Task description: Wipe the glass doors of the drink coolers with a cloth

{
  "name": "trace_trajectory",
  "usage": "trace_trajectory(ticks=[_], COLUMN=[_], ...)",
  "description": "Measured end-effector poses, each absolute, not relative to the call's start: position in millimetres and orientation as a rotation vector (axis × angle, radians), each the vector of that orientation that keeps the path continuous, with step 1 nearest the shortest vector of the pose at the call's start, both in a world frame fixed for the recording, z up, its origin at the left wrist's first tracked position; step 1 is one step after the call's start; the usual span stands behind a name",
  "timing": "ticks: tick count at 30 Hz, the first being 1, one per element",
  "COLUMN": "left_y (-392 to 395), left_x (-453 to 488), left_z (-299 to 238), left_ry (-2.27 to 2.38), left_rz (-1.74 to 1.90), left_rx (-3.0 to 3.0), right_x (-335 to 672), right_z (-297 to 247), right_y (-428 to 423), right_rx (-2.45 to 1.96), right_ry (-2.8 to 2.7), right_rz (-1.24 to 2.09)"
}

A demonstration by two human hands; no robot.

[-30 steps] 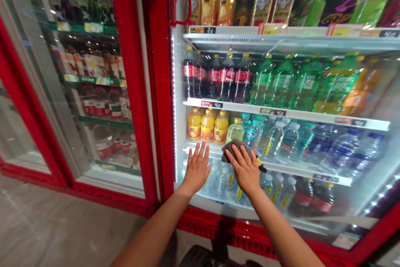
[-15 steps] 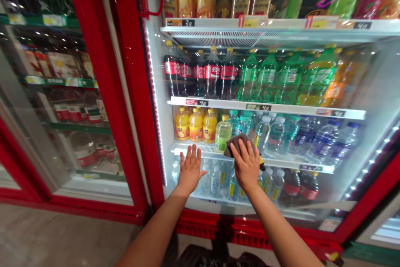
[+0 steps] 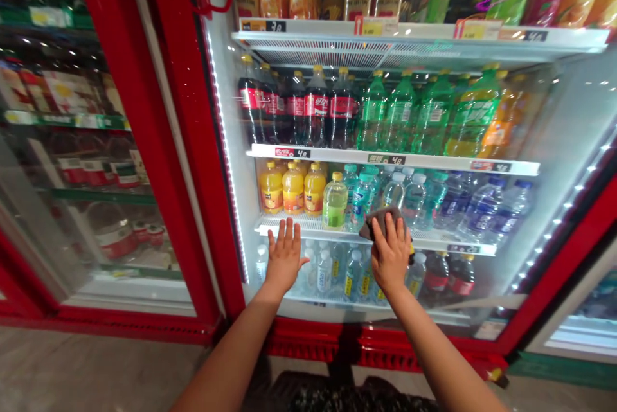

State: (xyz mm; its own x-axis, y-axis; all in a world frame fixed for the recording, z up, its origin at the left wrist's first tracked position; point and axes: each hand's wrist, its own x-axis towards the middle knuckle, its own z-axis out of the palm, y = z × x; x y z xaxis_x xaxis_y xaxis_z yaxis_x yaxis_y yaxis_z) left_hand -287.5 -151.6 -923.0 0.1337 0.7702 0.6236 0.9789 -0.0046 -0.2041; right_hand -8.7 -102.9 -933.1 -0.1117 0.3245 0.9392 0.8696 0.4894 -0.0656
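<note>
My left hand (image 3: 284,260) lies flat with fingers spread against the glass door (image 3: 523,270) of a lit drinks fridge. Under my right hand (image 3: 391,250) is a bunched grey cloth (image 3: 383,219), pressed to the same glass, its right lower side showing a bit of yellow and black. Behind the door, level with the cloth, stand a pale green drink bottle (image 3: 334,203) and several water bottles (image 3: 414,197). Orange juice bottles (image 3: 293,190) stand above my left fingertips. My right palm and fingers hide part of the cloth.
A red door frame (image 3: 193,142) runs up the left side, with a red handle (image 3: 212,8) near the top. Another glass-fronted fridge with stocked shelves (image 3: 91,121) adjoins it. Higher shelves hold cola bottles (image 3: 317,107) and green soda bottles (image 3: 400,110). Grey floor (image 3: 96,367) lies below.
My right hand and the cloth have slid right across the glass, away from the pale green drink bottle. My left hand keeps nearly the same place on the door. The view has shifted slightly.
</note>
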Motion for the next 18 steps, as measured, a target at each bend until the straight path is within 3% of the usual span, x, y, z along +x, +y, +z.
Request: trace_trajectory(ticks=[4,11,18], left_y=[-153.5,-168.3,-162.5], left_x=[-286.1,-257.6,-204.2], left_z=[-919.3,-915.8,-913.1], left_ry=[-1.677,-1.617,-1.398], left_rz=[-0.459,-0.634,-0.610], left_rx=[-1.810,-1.738,-1.893], right_x=[-5.8,23.3,44.2], right_z=[-964.2,-932.6,-986.4], right_y=[-111.4,-97.3,-107.1], right_rx=[-0.966,-1.016,-1.083], right_ry=[-1.862,-1.893,-1.854], right_rz=[-0.724,-0.740,-0.726])
